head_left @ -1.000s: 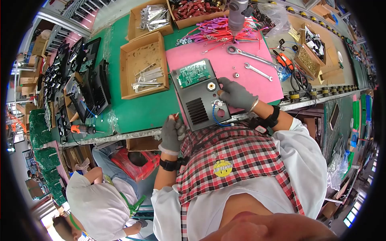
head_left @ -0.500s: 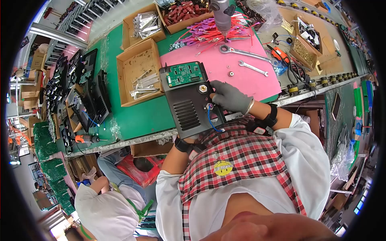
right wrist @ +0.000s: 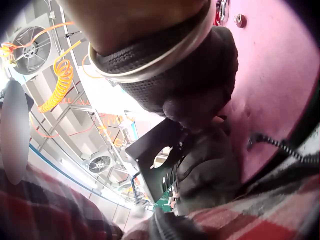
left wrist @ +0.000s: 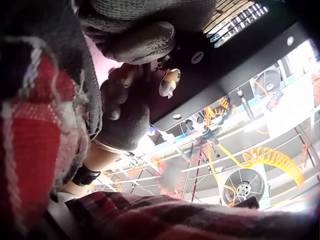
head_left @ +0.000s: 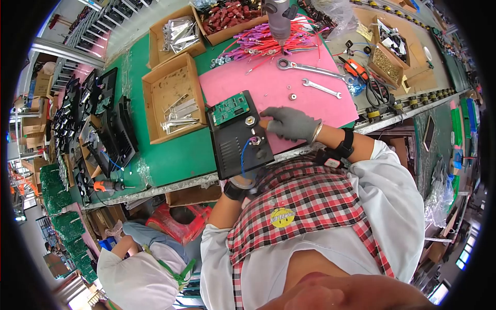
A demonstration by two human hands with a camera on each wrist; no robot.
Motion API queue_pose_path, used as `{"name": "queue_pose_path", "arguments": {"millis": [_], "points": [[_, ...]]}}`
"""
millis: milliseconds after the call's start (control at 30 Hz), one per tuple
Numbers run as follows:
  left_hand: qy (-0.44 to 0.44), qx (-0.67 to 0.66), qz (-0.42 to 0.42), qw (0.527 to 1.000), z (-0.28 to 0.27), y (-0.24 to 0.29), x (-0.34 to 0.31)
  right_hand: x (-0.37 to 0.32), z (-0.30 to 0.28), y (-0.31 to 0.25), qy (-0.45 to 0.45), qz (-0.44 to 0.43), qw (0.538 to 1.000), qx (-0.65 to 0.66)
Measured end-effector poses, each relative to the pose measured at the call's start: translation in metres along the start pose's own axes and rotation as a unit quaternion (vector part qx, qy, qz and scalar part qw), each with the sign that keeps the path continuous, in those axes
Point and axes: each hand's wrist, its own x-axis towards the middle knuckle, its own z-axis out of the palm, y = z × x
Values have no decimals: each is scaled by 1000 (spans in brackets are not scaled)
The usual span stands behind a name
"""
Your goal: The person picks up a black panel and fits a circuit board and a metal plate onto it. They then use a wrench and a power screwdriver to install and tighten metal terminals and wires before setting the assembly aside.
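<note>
Panel [head_left: 235, 135] was tilted over the near left part of the pink mat [head_left: 279, 82], its near end reaching past the mat toward the apron [head_left: 294, 194]. It had turned and tipped more steeply than half a second earlier, so its slots showed at a sharper slant. The blue wire [head_left: 242, 161], which had trailed toward the apron, now rose in a loop over the panel.

The right hand [head_left: 293, 124], gloved, gripped the panel's edge above the near side of the mat, its fingers bent against it. The left hand [head_left: 243, 182], which a second earlier had pinched a small piece to the left of the panel, lay mostly hidden under the panel's near end, short of the mat. The left wrist view showed its glove beside a hole [left wrist: 170, 83], close to the right hand, but whether it pinched anything could not be told.

The change seemed to give access to the underside near that hole, with the right hand steadying the panel. On the mat's far right lay two wrenches [head_left: 321, 88], untouched, with a nut [head_left: 293, 96] nearer its middle.
</note>
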Motion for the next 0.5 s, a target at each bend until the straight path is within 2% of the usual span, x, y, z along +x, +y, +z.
{"name": "queue_pose_path", "arguments": {"millis": [33, 67, 100, 167, 267, 367, 500], "points": [[-3, -10, -3, 1000, 1, -1, -3, 4, -2, 14, 39, -41, 998, -37], [-6, -21, -5, 1000, 1, 0, -4, 11, -4, 32, 155, -91, 977, -118], [-9, -31, -7, 999, 1, 0, -4, 16, -13, 52, 218, -148, 956, -130], [-54, -58, -12, 997, -5, -3, -1, 17, -32, 72, 274, -159, 928, -198], [-42, -70, -18, 996, -15, -3, -3, 11, -41, 70, 216, -112, 954, -178], [1, -42, -19, 999, -10, -2, -5, 22, -34, 93, 197, -192, 935, -222], [33, -6, -31, 999, -20, 3, -9, 33, -25, 109, 235, -251, 902, -261]]}}
